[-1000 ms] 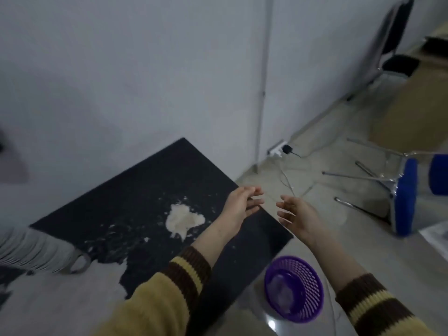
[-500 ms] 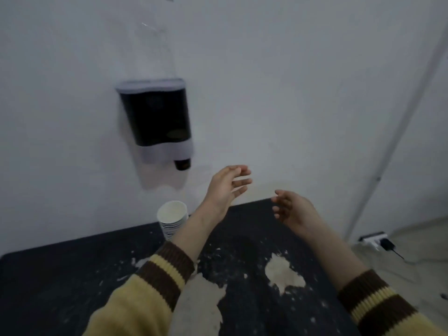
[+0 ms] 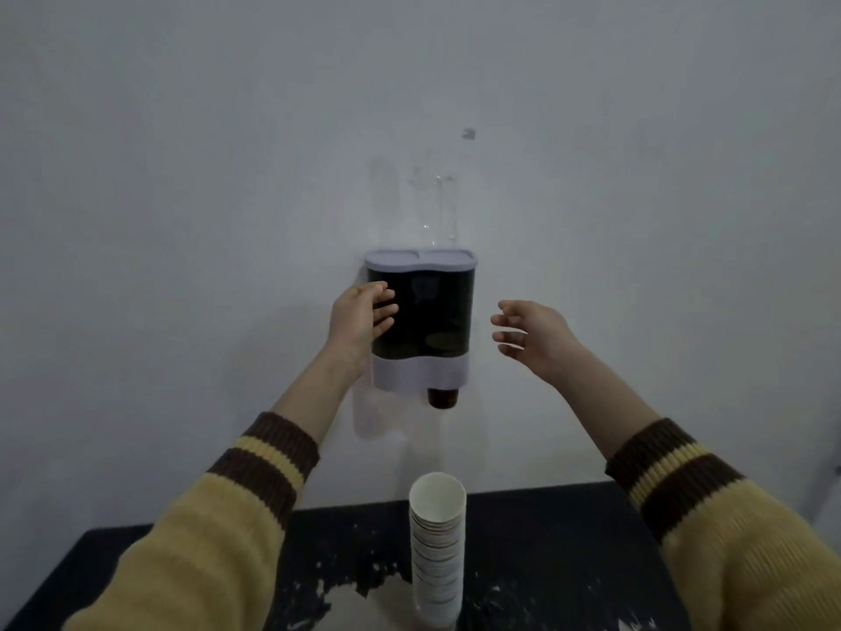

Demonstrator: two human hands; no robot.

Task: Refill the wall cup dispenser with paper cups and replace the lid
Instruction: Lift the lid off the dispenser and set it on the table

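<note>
**Hands at the wall dispenser, cups waiting below**

We see the cup dispenser (image 3: 421, 321) fixed to a pale, matte wall (image 3: 182, 175). Its body is a dark, glossy panel with rounded corners, capped by a flat lavender lid (image 3: 421, 258) shaped like two joined lobes, and banded at the bottom by a matching lavender skirt with a wavy upper edge. From the right side of that skirt a short dark cup bottom (image 3: 442, 398) pokes out.

Our left hand (image 3: 359, 318) lies against the dispenser's left side — fingers spread and curved over the dark front, not clenched. Our right hand (image 3: 534, 332) hovers just beside the right edge, apart from it, fingers loose and splayed, holding nothing.

Below, a tall stack of paper cups (image 3: 438, 544) stands upright on the table (image 3: 546, 539), well under the dispenser. The cups are white, thin-walled and ridged where their rims nest — the top one shows a round open mouth. The tabletop is black and badly worn, with pale flaked patches. Both sleeves are ribbed mustard knit with brown-and-yellow striped cuffs.
</note>
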